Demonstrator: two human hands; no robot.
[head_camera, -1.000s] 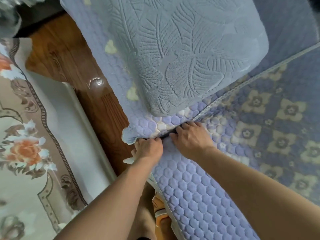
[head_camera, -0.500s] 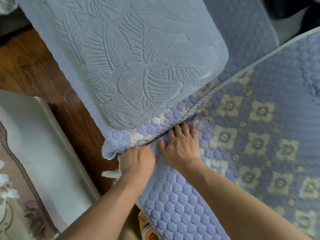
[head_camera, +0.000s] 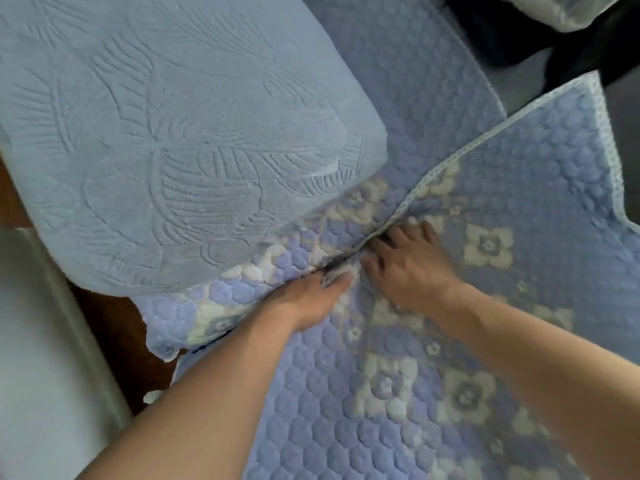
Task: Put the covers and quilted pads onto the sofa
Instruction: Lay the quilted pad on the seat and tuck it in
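A lavender quilted seat pad (head_camera: 450, 393) with cream flowers lies over the sofa seat. Its lace-trimmed edge (head_camera: 450, 161) runs into the crease beside the armrest. A matching quilted pad (head_camera: 221, 306) drapes over the armrest, under a pale blue cushion embossed with leaves (head_camera: 173, 150). My left hand (head_camera: 311, 299) presses its fingertips into the crease, where bunched fabric partly hides them. My right hand (head_camera: 412, 265) lies flat on the seat pad with straight fingers pushing the pad's edge into the same crease. A plain quilted cover (head_camera: 415, 81) covers the backrest.
Brown wood floor (head_camera: 114, 327) shows left of the sofa, beside the pale border of a rug (head_camera: 45, 358). A dark object (head_camera: 519, 29) and white fabric (head_camera: 571, 12) sit beyond the sofa at the top right.
Both hands have moved along the crease towards the sofa's back, still pressing the pad in. The view has swung right, so the patterned rug has left the frame.
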